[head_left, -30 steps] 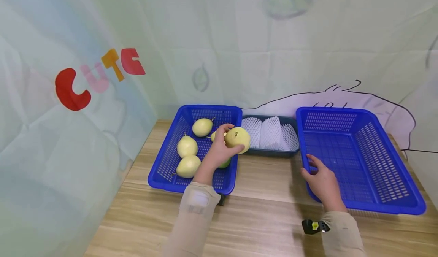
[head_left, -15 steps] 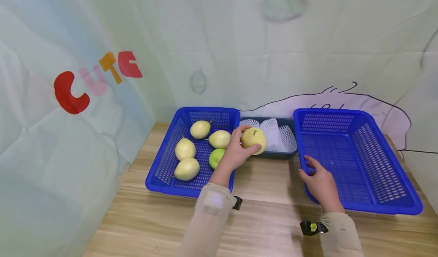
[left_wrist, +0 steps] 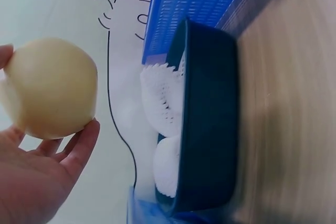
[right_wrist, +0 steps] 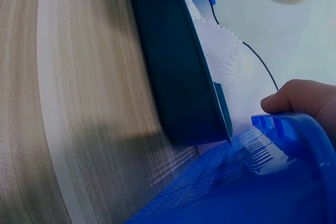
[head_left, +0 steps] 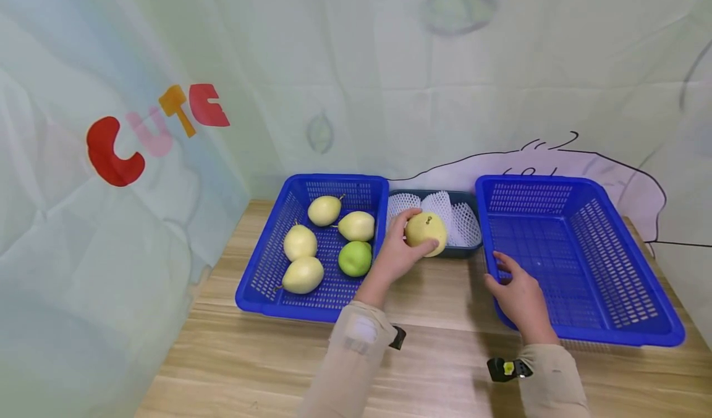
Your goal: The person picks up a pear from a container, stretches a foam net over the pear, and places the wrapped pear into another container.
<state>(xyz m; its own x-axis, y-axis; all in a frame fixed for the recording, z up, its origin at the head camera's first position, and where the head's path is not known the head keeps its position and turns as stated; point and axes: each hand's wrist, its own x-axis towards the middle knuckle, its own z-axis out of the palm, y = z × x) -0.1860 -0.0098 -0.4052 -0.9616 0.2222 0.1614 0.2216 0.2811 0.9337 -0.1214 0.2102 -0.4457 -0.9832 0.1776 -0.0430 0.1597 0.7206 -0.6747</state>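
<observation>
Since 1.0 s ago, the pear [head_left: 427, 234] has travelled rightward from by the left basket [head_left: 311, 313], where 4 pale pears [head_left: 303, 274] and 1 green fruit [head_left: 355, 258] lie, and your left hand [head_left: 397, 248] grasps it in the air before the dark tray [left_wrist: 210, 124] of foam nets [head_left: 437, 211]. An even, gentle hold, clear of the tray's rim, should serve you best; the stem end points up towards you, its long axis apparently near upright but foreshortened. Rightmost, your right hand [head_left: 523, 294] grips the right basket's [head_left: 556, 263] left rim.
</observation>
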